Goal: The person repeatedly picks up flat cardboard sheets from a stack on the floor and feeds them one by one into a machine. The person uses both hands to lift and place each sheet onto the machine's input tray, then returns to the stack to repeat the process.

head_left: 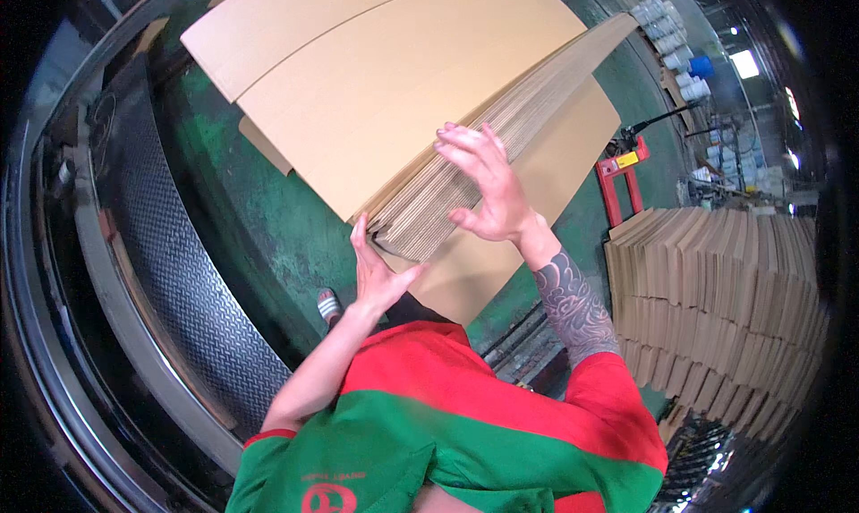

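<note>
A thick bundle of flat cardboard sheets (376,84) lies before me, its layered corrugated edges (438,204) facing my side. My left hand (383,276) is at the near corner of the bundle, thumb and fingers spread across its end; the fingertips seem to touch the cardboard. A thin dark strap or loop (383,243) shows at that corner. Over the layered edges, my right hand (488,182) is raised with fingers apart and nothing in it. Another cardboard sheet (573,146) extends beneath the bundle on the right.
Tall stacks of folded cardboard (716,307) stand at the right. Behind them is a red pallet jack (622,178). A diamond-plate metal strip (179,236) of machinery runs along the left. The floor (228,173) is green. White containers (667,34) line the far right.
</note>
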A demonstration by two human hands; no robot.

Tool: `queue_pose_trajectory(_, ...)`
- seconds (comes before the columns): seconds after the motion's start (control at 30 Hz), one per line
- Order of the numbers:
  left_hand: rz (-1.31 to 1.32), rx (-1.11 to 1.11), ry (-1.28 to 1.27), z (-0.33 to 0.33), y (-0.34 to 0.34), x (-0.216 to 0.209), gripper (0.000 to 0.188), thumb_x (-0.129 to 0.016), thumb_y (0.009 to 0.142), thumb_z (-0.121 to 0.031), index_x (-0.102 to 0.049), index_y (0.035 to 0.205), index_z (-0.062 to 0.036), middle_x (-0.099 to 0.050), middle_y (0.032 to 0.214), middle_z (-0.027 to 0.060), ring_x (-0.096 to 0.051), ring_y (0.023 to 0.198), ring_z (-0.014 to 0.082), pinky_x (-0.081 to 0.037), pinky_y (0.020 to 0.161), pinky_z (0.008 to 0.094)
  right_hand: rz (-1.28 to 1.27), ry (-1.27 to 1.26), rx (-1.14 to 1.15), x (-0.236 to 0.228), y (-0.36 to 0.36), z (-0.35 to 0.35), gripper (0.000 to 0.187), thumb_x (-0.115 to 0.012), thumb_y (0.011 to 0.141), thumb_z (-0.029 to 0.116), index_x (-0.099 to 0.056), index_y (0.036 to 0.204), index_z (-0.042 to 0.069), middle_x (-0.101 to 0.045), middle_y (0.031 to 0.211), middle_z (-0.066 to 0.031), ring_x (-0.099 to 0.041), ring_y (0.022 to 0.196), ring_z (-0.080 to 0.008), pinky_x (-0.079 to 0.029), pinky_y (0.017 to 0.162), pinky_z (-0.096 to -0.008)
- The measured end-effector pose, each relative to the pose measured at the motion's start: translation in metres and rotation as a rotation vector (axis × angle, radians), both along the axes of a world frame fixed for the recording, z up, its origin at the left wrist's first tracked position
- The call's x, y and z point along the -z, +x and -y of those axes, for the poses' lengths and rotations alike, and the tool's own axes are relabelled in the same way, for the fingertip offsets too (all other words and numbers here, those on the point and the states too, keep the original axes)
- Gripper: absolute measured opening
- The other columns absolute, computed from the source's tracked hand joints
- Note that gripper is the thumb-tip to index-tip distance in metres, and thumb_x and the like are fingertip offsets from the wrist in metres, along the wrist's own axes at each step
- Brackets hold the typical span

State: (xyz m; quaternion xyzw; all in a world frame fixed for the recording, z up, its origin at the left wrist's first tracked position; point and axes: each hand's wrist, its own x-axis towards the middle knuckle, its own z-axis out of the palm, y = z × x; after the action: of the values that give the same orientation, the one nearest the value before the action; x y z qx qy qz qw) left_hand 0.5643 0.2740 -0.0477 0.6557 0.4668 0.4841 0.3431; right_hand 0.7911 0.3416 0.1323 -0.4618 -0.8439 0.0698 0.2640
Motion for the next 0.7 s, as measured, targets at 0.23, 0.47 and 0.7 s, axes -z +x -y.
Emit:
queue_pose_trajectory(0.23,-0.166,-0.052,-0.205,-0.015,0.012,-0.005,0.107,-0.097,0.064,-0.017,-0.032,0.148,0.0027,-0.057,0.132,0.0222,-0.058,0.127,0.0389,-0.048,0.108,0.0448,0.062,0.181,0.139,-0.002,0.093,-0.025,0.072,-0.051,0.098,0.066,-0.057,0.147,0.013,-0.055,0.153,-0.0096,-0.046,0.148,-0.0301,-0.019,0.125,-0.0601)
queue_pose_trajectory(0.47,-0.145,-0.017,-0.152,-0.014,0.021,-0.023,0.063,-0.096,0.071,-0.023,-0.067,0.121,0.0011,-0.075,0.115,0.0125,-0.072,0.106,0.0256,-0.057,0.096,0.0407,0.244,0.083,-0.03,-0.005,0.155,-0.095,0.048,-0.064,0.093,0.041,-0.068,0.123,0.003,-0.069,0.122,-0.0168,-0.062,0.121,-0.0346,-0.043,0.113,-0.0491)
queue_pose_trajectory(0.7,-0.074,0.011,-0.261,0.005,0.016,-0.034,0.051,-0.093,0.066,-0.017,-0.072,0.11,-0.0027,-0.068,0.112,0.0097,-0.062,0.109,0.0306,-0.05,0.098,0.0413,0.062,0.141,-0.029,-0.024,0.149,-0.091,0.031,-0.063,0.086,0.028,-0.069,0.103,0.002,-0.07,0.1,-0.015,-0.065,0.1,-0.0357,-0.049,0.092,-0.046)
